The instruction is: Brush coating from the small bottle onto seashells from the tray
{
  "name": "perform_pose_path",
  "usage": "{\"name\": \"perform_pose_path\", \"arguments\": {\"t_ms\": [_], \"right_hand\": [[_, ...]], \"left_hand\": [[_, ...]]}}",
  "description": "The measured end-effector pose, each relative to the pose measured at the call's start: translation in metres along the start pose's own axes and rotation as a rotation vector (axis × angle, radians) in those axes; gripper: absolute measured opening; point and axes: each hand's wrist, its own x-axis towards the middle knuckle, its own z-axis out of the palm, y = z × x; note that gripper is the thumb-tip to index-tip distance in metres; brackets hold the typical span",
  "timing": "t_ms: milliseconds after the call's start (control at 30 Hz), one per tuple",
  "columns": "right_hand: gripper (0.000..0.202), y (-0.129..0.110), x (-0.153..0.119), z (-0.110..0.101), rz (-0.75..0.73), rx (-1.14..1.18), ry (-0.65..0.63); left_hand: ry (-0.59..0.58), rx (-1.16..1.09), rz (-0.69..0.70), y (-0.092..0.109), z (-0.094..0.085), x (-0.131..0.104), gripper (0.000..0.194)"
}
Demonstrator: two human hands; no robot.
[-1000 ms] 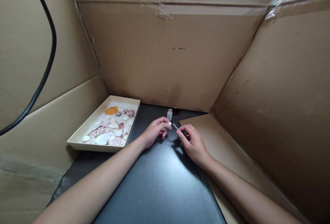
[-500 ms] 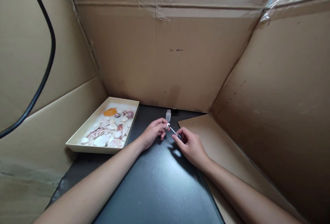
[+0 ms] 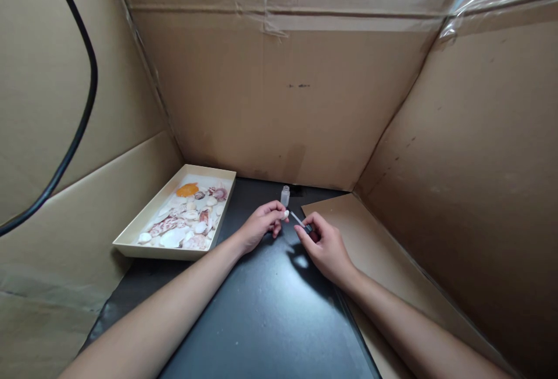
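In the head view my left hand (image 3: pixel 260 223) is closed, its thumb and forefinger pinching a small white shell (image 3: pixel 285 215). Just to the right, my right hand (image 3: pixel 321 242) has its fingers wrapped round the dark end of a thin pale applicator stick (image 3: pixel 297 218). The stick's far tip points up and left at the shell, with a slight gap between them; whether it ends in a brush is too small to tell. Behind both hands a small translucent bottle (image 3: pixel 285 196) stands upright without a cap.
A cream tray (image 3: pixel 126 245) at the left holds several shells, among them an orange one (image 3: pixel 187 189). The dark table (image 3: pixel 261 309) meets a flat cardboard piece (image 3: pixel 375 239) on the right. Cardboard walls (image 3: pixel 270 94) enclose the space. A black cable (image 3: pixel 82 117) hangs at upper left.
The applicator's tip has drawn back from the shell, down and to the right, with my right hand. My left hand keeps the shell almost in place.
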Motion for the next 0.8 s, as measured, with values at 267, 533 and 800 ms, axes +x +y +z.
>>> {"name": "perform_pose_path", "arguments": {"t_ms": [267,533,800], "right_hand": [[0.022,0.0004,0.0001,-0.0002,-0.009,-0.014,-0.008],[0.022,0.0014,0.0,0.0,0.006,0.001,-0.024],[0.022,0.0027,0.0004,0.0006,0.002,-0.001,-0.03]], "left_hand": [[-0.001,0.004,0.003,-0.0008,-0.0003,-0.0002,0.016],[0.01,0.064,0.046,-0.0019,0.001,0.0009,0.016],[0.015,0.078,0.066,-0.0037,0.0012,0.0019,0.014]]}}
